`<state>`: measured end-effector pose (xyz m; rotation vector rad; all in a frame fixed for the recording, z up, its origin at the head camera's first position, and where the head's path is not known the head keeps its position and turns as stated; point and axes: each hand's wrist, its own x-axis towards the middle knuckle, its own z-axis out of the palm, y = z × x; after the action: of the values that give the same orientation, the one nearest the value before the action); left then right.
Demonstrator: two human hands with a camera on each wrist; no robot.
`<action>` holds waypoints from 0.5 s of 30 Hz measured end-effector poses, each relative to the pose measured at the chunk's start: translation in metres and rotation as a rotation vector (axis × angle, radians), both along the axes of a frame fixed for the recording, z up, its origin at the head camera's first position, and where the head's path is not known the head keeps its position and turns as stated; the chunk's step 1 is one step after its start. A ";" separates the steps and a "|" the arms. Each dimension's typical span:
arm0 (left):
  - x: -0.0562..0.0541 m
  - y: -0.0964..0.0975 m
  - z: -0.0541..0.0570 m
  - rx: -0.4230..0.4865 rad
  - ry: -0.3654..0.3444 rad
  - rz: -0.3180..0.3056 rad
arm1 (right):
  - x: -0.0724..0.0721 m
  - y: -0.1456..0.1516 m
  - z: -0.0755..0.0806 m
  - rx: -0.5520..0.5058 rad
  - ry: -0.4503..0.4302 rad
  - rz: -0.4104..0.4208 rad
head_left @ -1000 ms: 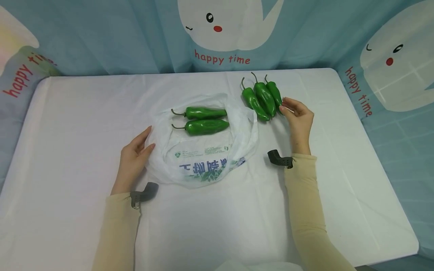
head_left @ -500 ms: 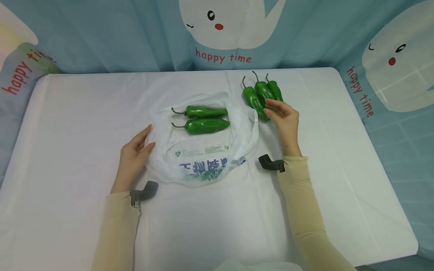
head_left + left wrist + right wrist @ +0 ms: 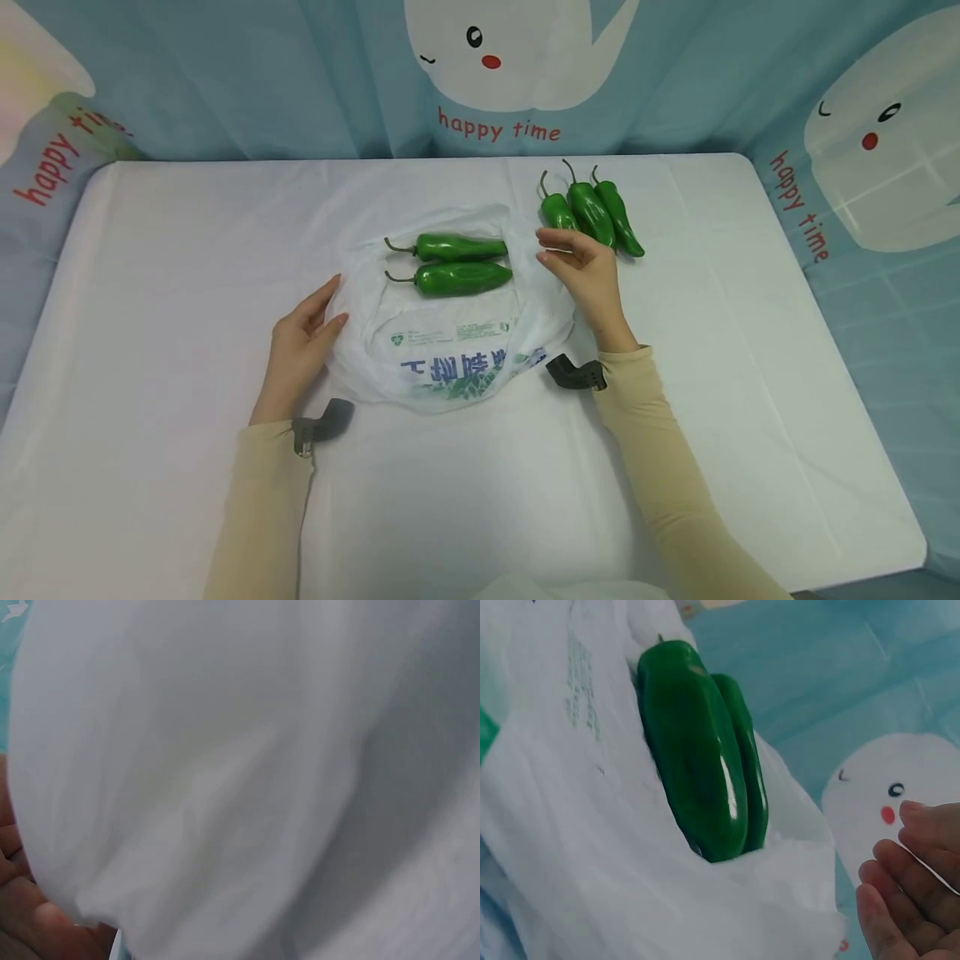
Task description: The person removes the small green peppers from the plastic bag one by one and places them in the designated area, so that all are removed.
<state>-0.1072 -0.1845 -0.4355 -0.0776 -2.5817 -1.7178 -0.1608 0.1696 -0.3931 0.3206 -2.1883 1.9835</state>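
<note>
A white plastic bag [image 3: 442, 392] with blue and green print lies on the table, its mouth spread wide. Two green peppers [image 3: 461, 279] lie side by side in it, stems to the left; the right wrist view shows the peppers [image 3: 694, 750] against the bag's inside. My left hand [image 3: 296, 350] rests at the bag's left edge, thumb and fingers apart. In the left wrist view the bag hides most of that hand [image 3: 34, 907]. My right hand [image 3: 588, 279] is over the bag's right rim, holding nothing, fingers loosely bent. Three more green peppers [image 3: 591, 217] lie just behind it, one partly covered.
A white cloth covers the table [image 3: 750, 400]. A blue curtain [image 3: 300, 83] with printed whales hangs behind its back edge and along the right side. Black wrist cameras [image 3: 577, 372] jut inward from both forearms.
My right hand has moved left from the far-right loose pepper to the bag's right rim. That pepper now lies in full view. My left hand, the bag and the peppers in it stay put.
</note>
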 end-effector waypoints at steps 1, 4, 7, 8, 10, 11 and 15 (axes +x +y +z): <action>0.000 0.000 0.000 -0.003 0.001 -0.002 | 0.000 -0.002 0.000 -0.001 -0.001 0.013; 0.001 0.000 0.001 0.000 0.005 -0.005 | 0.000 -0.008 0.000 0.014 -0.004 0.045; 0.001 0.001 0.003 -0.001 0.013 -0.007 | 0.000 -0.014 -0.001 0.048 -0.015 0.077; 0.001 0.001 0.003 0.002 0.016 -0.008 | -0.001 -0.016 -0.001 0.060 -0.017 0.087; 0.001 0.001 0.003 0.000 0.021 -0.006 | -0.001 -0.020 -0.003 0.077 -0.020 0.112; 0.001 0.001 0.003 -0.001 0.022 -0.005 | -0.001 -0.022 -0.003 0.083 -0.021 0.123; 0.001 0.000 0.002 -0.006 0.027 -0.004 | -0.003 -0.029 -0.008 0.108 -0.022 0.160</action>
<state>-0.1061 -0.1841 -0.4334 -0.1057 -2.5690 -1.6982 -0.1636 0.1403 -0.4011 0.5057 -2.3565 1.9588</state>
